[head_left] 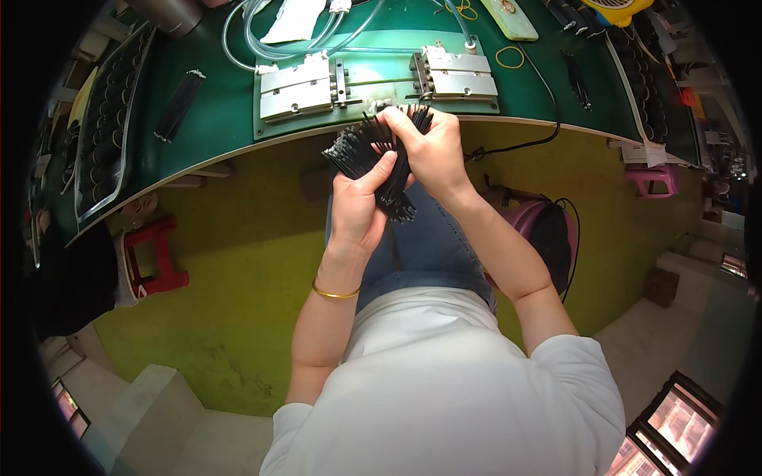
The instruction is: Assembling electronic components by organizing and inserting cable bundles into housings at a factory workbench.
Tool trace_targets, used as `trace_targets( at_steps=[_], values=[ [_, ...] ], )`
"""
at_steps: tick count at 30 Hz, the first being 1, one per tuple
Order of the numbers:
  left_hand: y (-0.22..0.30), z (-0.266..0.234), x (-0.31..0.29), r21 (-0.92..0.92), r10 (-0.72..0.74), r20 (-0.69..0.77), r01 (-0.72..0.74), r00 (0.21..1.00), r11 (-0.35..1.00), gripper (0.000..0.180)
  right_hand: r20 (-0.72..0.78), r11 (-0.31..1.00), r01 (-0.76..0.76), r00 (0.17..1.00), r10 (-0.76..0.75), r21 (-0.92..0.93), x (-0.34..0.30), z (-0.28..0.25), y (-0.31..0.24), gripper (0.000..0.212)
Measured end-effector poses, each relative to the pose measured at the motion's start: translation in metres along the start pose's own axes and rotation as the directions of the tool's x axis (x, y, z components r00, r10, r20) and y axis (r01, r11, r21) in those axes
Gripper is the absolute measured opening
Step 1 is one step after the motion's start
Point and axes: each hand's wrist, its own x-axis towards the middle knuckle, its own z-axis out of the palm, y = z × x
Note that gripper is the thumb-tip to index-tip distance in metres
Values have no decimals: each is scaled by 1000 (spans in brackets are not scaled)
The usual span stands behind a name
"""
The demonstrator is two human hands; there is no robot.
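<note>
In front of the bench edge, my left hand [359, 208] is closed round a thick bundle of short black wires [357, 153], thumb across the top. The wires fan out at the upper left, where their ends look light. My right hand [435, 151] closes on more black wires at the right side of the bundle, with its thumb and index finger close to the fixture. Just beyond the hands, a pneumatic fixture with a left silver block [295, 86] and a right silver block [460, 73] stands on a plate. My fingers partly hide the fixture's middle.
Clear air tubes [250, 36] loop behind the fixture on the green bench [214, 103]. A loose black wire bundle [179, 105] lies left, another [576, 79] right. Trays of coiled black cables [107, 127] flank both sides. A red stool [159, 258] stands on the floor at left.
</note>
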Motion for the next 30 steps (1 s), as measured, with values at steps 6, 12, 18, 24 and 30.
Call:
trace_targets(
  at_steps=[6, 12, 18, 24, 30],
  values=[
    [-2, -1, 4, 13, -1, -4, 1, 1000, 1000, 13, -4, 997, -14, 1000, 15, 76, 4, -2, 3, 17],
    [-4, -3, 6, 3, 6, 9, -6, 1000, 1000, 12, 5, 992, -6, 1000, 5, 130, 7, -2, 8, 17],
    [-2, 1, 7, -4, 0, 17, 0, 1000, 1000, 12, -16, 998, 4, 1000, -3, 66, 6, -2, 5, 17],
    [-1, -1, 5, 13, 8, 20, -8, 1000, 1000, 12, 56, 996, 77, 995, -79, 36, 3, -2, 3, 17],
    [-2, 0, 6, 31, 34, -14, -34, 999, 999, 12, -2, 997, 47, 999, -47, 68, 0, 2, 1, 18]
  ],
)
